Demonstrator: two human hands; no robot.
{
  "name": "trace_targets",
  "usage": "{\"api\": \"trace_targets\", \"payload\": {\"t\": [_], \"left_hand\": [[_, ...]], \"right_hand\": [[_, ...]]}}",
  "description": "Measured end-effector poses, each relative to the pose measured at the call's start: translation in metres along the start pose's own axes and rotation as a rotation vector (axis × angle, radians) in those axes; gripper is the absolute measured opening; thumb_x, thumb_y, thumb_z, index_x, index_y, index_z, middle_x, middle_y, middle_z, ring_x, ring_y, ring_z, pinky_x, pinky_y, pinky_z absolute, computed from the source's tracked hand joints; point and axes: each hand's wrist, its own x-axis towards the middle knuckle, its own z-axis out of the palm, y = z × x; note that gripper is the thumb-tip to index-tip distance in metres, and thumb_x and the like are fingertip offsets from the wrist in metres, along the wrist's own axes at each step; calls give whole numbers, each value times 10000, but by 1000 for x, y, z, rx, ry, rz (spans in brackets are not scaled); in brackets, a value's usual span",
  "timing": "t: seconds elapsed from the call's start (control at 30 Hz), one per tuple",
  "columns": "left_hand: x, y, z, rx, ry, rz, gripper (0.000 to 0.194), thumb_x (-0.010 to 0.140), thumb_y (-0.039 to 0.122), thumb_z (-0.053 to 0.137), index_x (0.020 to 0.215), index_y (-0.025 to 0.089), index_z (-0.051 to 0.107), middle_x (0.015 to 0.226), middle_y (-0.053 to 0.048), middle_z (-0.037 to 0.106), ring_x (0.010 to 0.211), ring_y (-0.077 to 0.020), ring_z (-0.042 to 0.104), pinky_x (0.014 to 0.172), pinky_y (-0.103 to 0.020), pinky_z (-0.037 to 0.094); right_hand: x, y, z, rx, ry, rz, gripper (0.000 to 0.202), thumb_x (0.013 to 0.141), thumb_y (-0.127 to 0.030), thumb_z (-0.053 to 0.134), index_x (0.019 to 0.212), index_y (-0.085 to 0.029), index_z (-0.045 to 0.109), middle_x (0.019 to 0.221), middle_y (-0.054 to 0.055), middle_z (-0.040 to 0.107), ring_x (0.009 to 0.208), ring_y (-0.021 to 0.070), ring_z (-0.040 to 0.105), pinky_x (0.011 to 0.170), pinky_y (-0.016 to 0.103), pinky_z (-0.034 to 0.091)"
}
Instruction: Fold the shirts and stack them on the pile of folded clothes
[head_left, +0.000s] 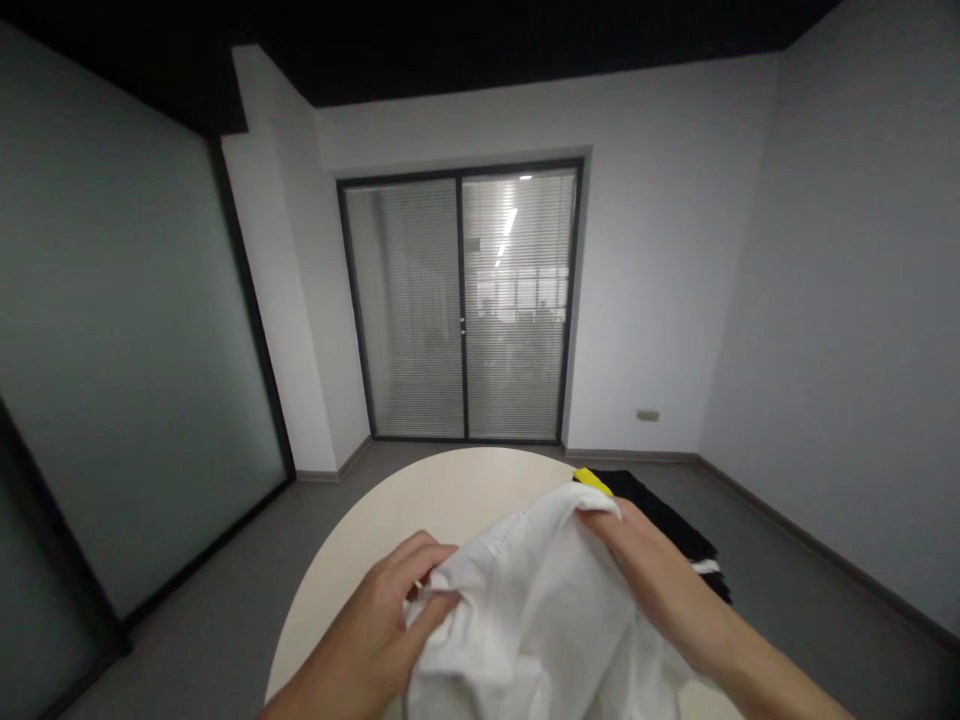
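Note:
A white cloth (547, 600), perhaps a garment, hangs bunched between both hands over a round pale table (435, 490). At its left edge my left hand (397, 610) is closed, pinching a fold between thumb and fingers. My right hand (637, 545) grips the upper right part, its fingers mostly hidden under the fabric. The lower part of the cloth drapes down toward the bottom of the view. Its full shape cannot be made out.
Beyond my right hand, dark folded fabric (664, 515) with a white stripe lies at the table's right edge, beside a yellow item (592, 481). Farther back stand glass doors with blinds (517, 310). A frosted glass partition (127, 330) is on the left.

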Motion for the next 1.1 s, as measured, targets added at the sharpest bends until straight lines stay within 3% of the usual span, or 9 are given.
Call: {"api": "trace_targets", "payload": {"t": [0.1,0.33,0.57,0.7,0.8,0.87,0.97,1.03,1.1], "left_hand": [[15,3,-6,71,-11,28,283,953,375,537,843,182,712,831,-43,660,787,-175,603,702,-228,462],[40,7,-21,-454,199,-18,265,855,422,659,909,168,713,760,-28,701,716,-200,641,689,-287,508],[98,35,-55,-209,632,279,164,743,261,718,879,170,720,844,-8,720,834,-206,646,766,-281,520],[123,51,-66,-355,707,325,220,806,343,681,924,157,692,902,-25,714,812,-182,640,726,-270,521],[115,65,-55,-384,815,428,404,960,491,479,1098,152,650,1060,-80,686,842,-169,637,747,-282,521],[100,75,-37,-219,849,536,539,990,580,361,1249,158,575,1203,-117,635,896,-182,637,782,-309,524],[81,85,-4,335,694,635,827,820,656,632,1469,206,388,1434,-143,513,1112,-277,616,905,-397,525],[78,86,13,568,576,563,989,747,549,755,1543,224,268,1495,-155,469,1169,-318,608,919,-439,535],[83,85,14,643,483,430,875,813,364,710,1556,231,267,1377,-140,598,1049,-305,677,865,-448,558]], "right_hand": [[14,-3,0,-16,-156,-57,454,950,-582,416,822,-215,651,829,37,704,813,230,646,722,296,511],[37,4,-11,-358,-27,-155,454,993,-559,363,740,-223,534,628,-8,563,586,162,504,554,268,335],[93,-68,-57,-619,469,-401,401,1001,-435,433,775,-159,615,655,-8,597,655,125,606,613,247,350],[123,-119,-73,-684,505,-479,597,954,-459,298,798,-26,677,879,36,704,968,171,680,713,230,368],[133,-152,-75,-769,498,-483,966,644,-264,-245,796,244,561,974,67,626,1161,206,553,672,277,320],[136,-167,-73,-796,496,-481,960,424,-152,-320,747,329,445,950,63,572,1160,192,514,643,320,360],[139,-179,-69,-821,525,-596,771,919,-312,41,846,160,647,948,124,696,1106,207,644,798,244,412],[140,-182,-68,-850,550,-707,385,932,-374,518,898,-53,728,971,143,749,1008,244,695,821,290,503],[139,-182,-70,-897,558,-772,309,938,-370,564,961,-115,737,970,137,747,981,269,691,841,360,519]]}}
